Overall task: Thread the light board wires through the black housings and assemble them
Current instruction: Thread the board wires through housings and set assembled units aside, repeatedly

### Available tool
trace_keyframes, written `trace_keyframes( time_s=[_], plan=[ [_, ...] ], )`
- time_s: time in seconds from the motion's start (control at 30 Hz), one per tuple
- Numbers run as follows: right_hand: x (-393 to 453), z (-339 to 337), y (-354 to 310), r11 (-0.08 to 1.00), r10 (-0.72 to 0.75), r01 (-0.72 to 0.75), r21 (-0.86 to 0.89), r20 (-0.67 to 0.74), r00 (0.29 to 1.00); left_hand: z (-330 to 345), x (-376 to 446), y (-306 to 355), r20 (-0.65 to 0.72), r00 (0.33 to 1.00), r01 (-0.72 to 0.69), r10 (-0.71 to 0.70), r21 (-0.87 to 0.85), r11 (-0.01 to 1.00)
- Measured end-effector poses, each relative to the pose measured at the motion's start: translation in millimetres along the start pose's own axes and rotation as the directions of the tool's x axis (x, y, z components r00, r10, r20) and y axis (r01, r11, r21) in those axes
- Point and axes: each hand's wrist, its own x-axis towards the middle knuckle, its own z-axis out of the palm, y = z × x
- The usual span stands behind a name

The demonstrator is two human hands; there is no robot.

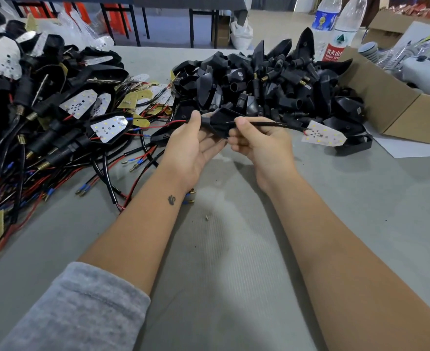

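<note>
A black housing (219, 122) is held above the grey table (234, 249), between both hands. My left hand (191, 148) grips its left, narrow end, where a red wire (175, 122) comes out toward the left. My right hand (259, 140) pinches the black sleeved wire (277, 125) at the housing's right side. That wire runs right to a white light board (322, 135), which hangs just past my right hand.
A heap of loose black housings (259, 79) lies straight behind my hands. At the left is a tangled pile of wired light boards and assembled units (44, 117). A cardboard box (386, 102) and two water bottles (335, 26) stand at the right.
</note>
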Motion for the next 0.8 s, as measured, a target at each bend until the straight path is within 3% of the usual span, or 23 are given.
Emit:
trace_keyframes(
  time_s=[0.1, 0.23, 0.5, 0.8],
  plan=[
    [-0.8, 1.9, 3.4, 0.980, -0.040, 0.039, -0.198, 0.000, 0.999, 0.3, -1.6, -0.9, 0.054, 0.998, -0.016, 0.013, 0.063, 0.998],
    [-0.4, -0.6, 1.4, 0.963, -0.056, 0.067, -0.260, 0.049, 0.997, -1.7, -2.1, -2.5, 0.065, 0.996, -0.067, 0.063, 0.067, 0.996],
    [-1.3, -2.7, 2.5, 0.859, -0.056, 0.091, -0.503, 0.085, 0.995, -1.0, -2.9, -1.3, -0.076, 0.987, -0.138, 0.142, 0.055, 0.989],
    [2.2, -6.2, -2.4, 0.970, -0.030, 0.026, -0.240, -0.011, 0.999, -2.6, -2.8, 4.0, -0.288, 0.939, -0.204, 0.187, -0.029, 0.978]
  ],
)
